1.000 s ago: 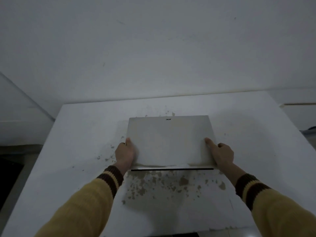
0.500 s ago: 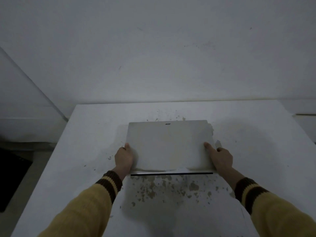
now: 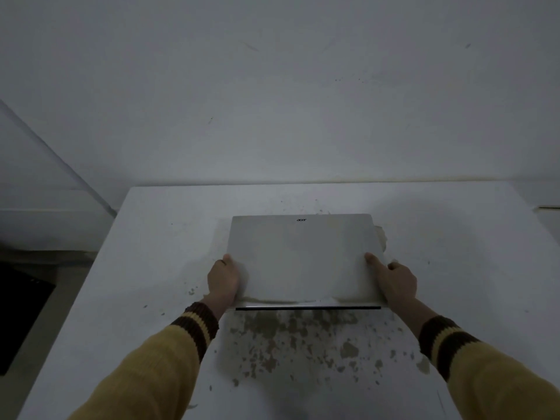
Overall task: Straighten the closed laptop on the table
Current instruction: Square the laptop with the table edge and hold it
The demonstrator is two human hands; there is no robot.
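Observation:
A closed silver laptop [image 3: 303, 256] lies flat near the middle of the white table [image 3: 151, 268], its logo at the far edge and its near edge roughly parallel to the table's front. My left hand [image 3: 223, 278] grips the laptop's near left side, thumb on the lid. On the near right side my right hand [image 3: 394, 281] holds it the same way, thumb on top. Both arms wear yellow sleeves with brown cuffs.
The table's white surface is chipped, with brown patches [image 3: 303, 344] in front of the laptop and a flaked spot [image 3: 382, 237] by its right edge. A pale wall [image 3: 272, 101] stands right behind the table. A dark object [image 3: 18, 313] sits on the floor at left.
The laptop has turned slightly, so its edges now line up with the table. Both hands stayed on its near corners. The view has tilted up a little.

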